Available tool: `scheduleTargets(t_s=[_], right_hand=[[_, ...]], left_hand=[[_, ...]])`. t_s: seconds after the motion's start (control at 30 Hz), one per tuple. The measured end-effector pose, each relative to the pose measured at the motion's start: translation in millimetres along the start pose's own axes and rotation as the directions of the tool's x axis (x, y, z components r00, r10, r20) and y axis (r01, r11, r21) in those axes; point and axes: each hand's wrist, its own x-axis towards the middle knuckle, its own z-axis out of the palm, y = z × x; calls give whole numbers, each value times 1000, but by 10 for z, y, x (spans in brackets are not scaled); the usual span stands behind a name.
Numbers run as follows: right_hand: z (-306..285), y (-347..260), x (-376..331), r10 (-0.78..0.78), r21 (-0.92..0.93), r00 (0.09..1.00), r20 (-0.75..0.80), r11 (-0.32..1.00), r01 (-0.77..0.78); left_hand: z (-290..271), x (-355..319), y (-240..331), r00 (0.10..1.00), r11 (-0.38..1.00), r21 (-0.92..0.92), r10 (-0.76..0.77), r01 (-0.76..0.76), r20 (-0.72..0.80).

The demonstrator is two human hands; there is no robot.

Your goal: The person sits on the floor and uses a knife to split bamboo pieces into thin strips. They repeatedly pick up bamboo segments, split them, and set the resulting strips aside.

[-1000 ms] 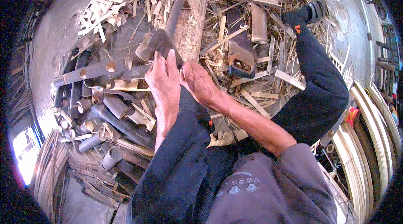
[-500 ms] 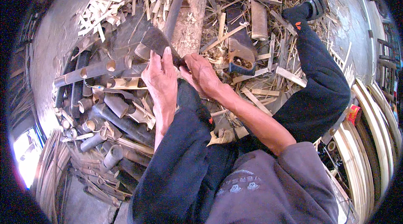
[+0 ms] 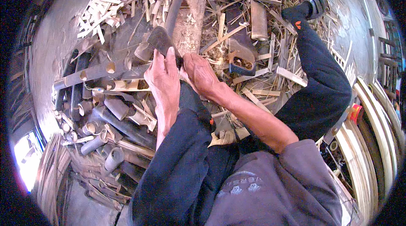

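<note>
Both hands meet above the knee: the left hand [image 3: 164, 83] lies with fingers stretched along a broad, dull grey steel blade [image 3: 160, 39], while the right hand [image 3: 200, 73] is clenched around its handle. Hollow dark bamboo tubes [image 3: 97, 71] and pale split strips [image 3: 101, 10] litter the grey floor [image 3: 55, 39].

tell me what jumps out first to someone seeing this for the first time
At the centre, the left hand and the right hand meet on a broad dark blade just above the person's knee. Left of them lies a heap of cut bamboo tubes, and pale split strips fan out at the upper left.
</note>
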Motion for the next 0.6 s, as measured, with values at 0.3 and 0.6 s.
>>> scheduleTargets(t_s=[0.3,0.6], right_hand=[[84,16,-94,-19,-3,999,-51,1000,19],[-102,865,-427,411,-224,882,232,905,-363]], left_hand=[[-25,-28,21,996,995,-49,-82,83,31],[-152,56,-208,997,994,-87,-61,65,48]])
